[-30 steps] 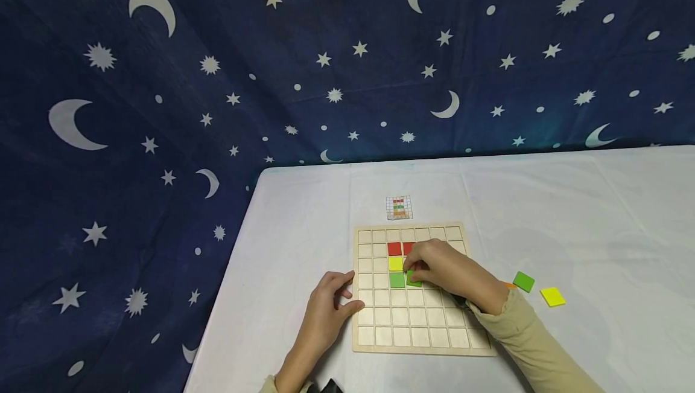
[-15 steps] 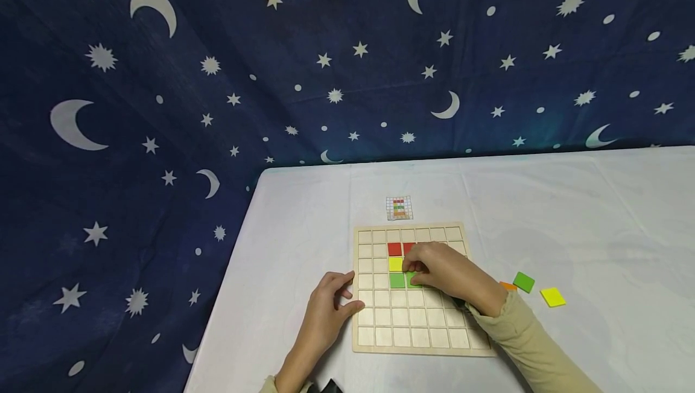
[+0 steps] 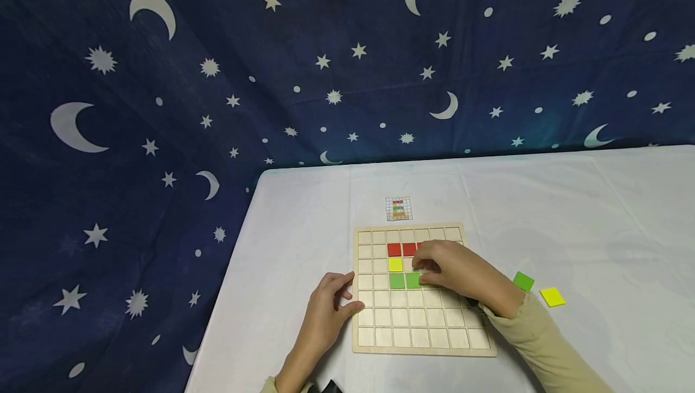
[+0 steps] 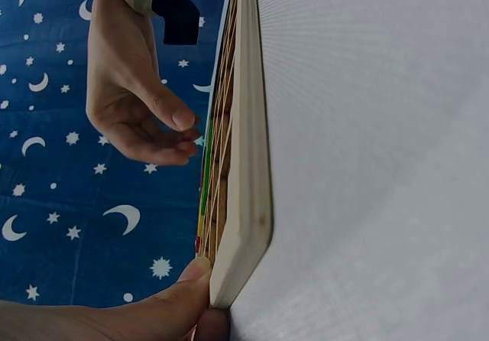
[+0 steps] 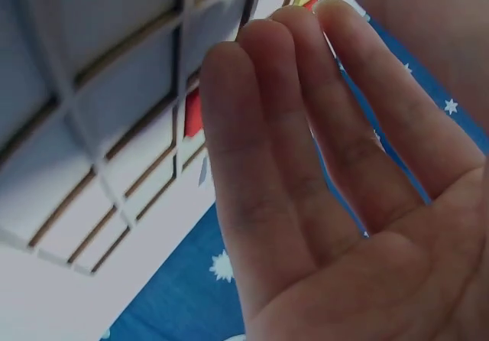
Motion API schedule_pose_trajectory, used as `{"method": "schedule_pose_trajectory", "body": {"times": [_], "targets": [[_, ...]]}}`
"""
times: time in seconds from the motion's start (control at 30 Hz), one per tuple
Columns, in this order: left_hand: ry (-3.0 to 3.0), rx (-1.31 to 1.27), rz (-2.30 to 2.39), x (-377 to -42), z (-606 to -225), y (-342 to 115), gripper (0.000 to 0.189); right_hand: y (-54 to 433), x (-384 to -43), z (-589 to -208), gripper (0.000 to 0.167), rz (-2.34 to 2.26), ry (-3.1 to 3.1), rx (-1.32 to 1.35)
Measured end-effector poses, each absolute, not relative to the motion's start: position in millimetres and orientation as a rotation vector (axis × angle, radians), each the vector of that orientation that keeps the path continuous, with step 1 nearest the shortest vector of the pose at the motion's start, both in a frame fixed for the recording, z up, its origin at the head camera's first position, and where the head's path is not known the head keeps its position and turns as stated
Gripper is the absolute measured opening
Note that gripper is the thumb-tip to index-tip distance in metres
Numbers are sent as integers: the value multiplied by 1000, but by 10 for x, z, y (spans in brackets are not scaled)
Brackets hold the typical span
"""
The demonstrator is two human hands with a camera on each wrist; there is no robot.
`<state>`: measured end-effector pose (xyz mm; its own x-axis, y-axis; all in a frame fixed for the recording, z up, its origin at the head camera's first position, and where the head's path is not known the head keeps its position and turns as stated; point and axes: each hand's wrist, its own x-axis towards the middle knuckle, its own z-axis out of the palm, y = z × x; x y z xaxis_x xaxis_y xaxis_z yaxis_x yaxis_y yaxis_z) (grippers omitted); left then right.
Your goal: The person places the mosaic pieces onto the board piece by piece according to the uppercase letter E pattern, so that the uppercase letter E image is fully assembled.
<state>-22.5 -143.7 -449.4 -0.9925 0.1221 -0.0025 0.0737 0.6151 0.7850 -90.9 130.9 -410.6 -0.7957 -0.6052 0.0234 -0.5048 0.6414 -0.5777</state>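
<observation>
In the head view a wooden grid board [image 3: 411,337] lies on the white table. Set in its cells are red tiles [image 3: 394,249], a yellow tile [image 3: 395,264], a green tile [image 3: 397,281] and a second green tile [image 3: 413,280] beside it. My right hand [image 3: 453,266] hovers over the board with nothing held, its thumb close to the second green tile; the right wrist view shows its fingers [image 5: 263,150] extended. At the board's left edge, my left hand [image 3: 326,308] rests its thumb and index finger on the rim. The right hand partly covers the third red tile.
A small card [image 3: 399,208] with a coloured grid lies behind the board. To the right, a loose green tile [image 3: 523,281] and a loose yellow tile [image 3: 552,297] sit on the table [image 3: 608,230]. Behind hangs a blue moon-and-star cloth [image 3: 326,37].
My right hand has let go of the second green tile, which now lies flat in its cell, and moved slightly right. Its sleeve now covers the orange tile. The left hand stays put.
</observation>
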Motion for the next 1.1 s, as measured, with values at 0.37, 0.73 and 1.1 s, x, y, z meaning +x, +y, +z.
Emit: {"method": "schedule_pose_trajectory", "body": {"times": [0.37, 0.73, 1.1], "targets": [[2778, 165, 1337, -228, -4498, -1435, 56, 1573, -872, -3993, 18, -823, 2758, -858], [2771, 163, 1337, -221, -4497, -1439, 57, 1880, -837, -3983, 21, -779, 2782, -718], [2776, 160, 1342, -229, -4496, -1432, 57, 2187, -818, -3996, 23, -684, 2832, -671]]}}
